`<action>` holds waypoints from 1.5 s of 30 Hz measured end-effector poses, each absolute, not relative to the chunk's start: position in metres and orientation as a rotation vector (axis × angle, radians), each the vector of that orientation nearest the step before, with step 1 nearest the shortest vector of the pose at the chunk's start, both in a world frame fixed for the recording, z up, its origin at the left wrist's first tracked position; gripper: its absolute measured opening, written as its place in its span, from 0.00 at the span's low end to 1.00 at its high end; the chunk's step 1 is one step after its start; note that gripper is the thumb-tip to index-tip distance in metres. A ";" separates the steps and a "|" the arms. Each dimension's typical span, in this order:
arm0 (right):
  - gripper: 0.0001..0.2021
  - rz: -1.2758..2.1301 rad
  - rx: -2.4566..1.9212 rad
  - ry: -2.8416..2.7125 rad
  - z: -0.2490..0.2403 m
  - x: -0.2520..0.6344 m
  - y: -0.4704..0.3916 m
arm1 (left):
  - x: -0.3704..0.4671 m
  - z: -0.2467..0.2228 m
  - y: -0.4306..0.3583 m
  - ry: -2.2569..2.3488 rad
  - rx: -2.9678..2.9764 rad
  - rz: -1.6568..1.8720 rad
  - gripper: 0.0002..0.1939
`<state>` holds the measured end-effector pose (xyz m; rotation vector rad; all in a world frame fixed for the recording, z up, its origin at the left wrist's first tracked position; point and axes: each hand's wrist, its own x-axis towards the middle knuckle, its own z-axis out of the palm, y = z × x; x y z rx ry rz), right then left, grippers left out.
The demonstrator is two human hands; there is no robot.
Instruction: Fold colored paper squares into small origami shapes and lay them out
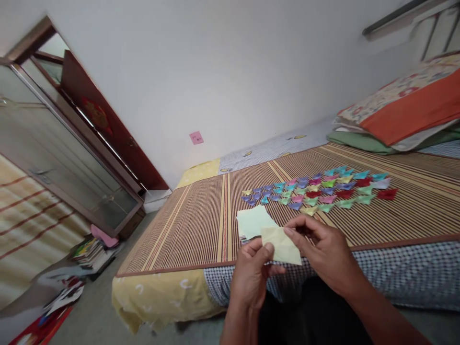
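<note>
A pale yellow sheet of paper (282, 247) is held up between both hands, above the near edge of the bed. My left hand (251, 268) pinches its left side, thumb on top. With thumb and fingers closed, my right hand (321, 247) grips the sheet's upper right corner. Just behind the sheet, a stack of pale green paper (254, 220) lies on the striped mat (194, 225). Beyond it, small folded paper shapes (312, 194) in many colours stand in several rows on the mat.
Folded bedding (413, 115) with an orange band is piled at the bed's right. A pink note (196, 138) is stuck on the white wall. At left are a glass-panelled door (64, 139) and a stack of books (88, 251) near the floor.
</note>
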<state>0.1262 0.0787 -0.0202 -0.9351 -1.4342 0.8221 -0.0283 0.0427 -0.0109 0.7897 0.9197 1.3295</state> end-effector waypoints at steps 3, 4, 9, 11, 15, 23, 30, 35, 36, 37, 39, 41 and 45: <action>0.10 0.926 -0.913 -1.432 -0.019 0.127 0.080 | -0.026 -0.013 0.043 0.895 0.791 1.378 0.19; 0.11 0.972 -0.906 -1.438 -0.018 0.127 0.081 | -0.025 -0.014 0.043 0.891 0.806 1.380 0.18; 0.14 1.033 -0.932 -1.496 -0.018 0.130 0.083 | -0.024 -0.016 0.039 0.895 0.857 1.321 0.19; 0.14 1.069 -0.942 -1.516 -0.018 0.130 0.084 | -0.023 -0.016 0.037 0.893 0.905 1.283 0.19; 0.14 1.128 -0.889 -1.451 -0.017 0.129 0.086 | -0.023 -0.018 0.039 0.894 0.956 1.284 0.18; 0.17 1.283 -0.817 -1.298 -0.029 0.122 0.079 | -0.026 -0.024 0.043 0.964 0.727 1.635 0.22; 0.17 1.173 -0.877 -1.170 -0.035 0.109 0.070 | -0.015 -0.027 0.017 1.236 1.109 1.804 0.22; 0.17 1.294 -0.811 -1.363 -0.034 0.110 0.067 | -0.032 -0.029 0.026 1.139 0.970 1.713 0.20; 0.18 1.313 -0.788 -1.403 -0.032 0.112 0.068 | -0.035 -0.028 0.029 1.110 0.940 1.699 0.20; 0.18 1.315 -0.776 -1.407 -0.031 0.114 0.069 | -0.038 -0.027 0.031 1.081 0.916 1.669 0.20; 0.18 1.278 -0.784 -1.351 -0.026 0.119 0.073 | -0.042 -0.024 0.033 1.022 0.881 1.597 0.17; 0.19 1.259 -0.807 -1.335 -0.022 0.123 0.076 | -0.041 -0.020 0.034 0.943 0.862 1.534 0.15; 0.16 1.250 -0.804 -1.461 -0.015 0.124 0.078 | -0.037 -0.018 0.032 0.799 0.852 1.425 0.13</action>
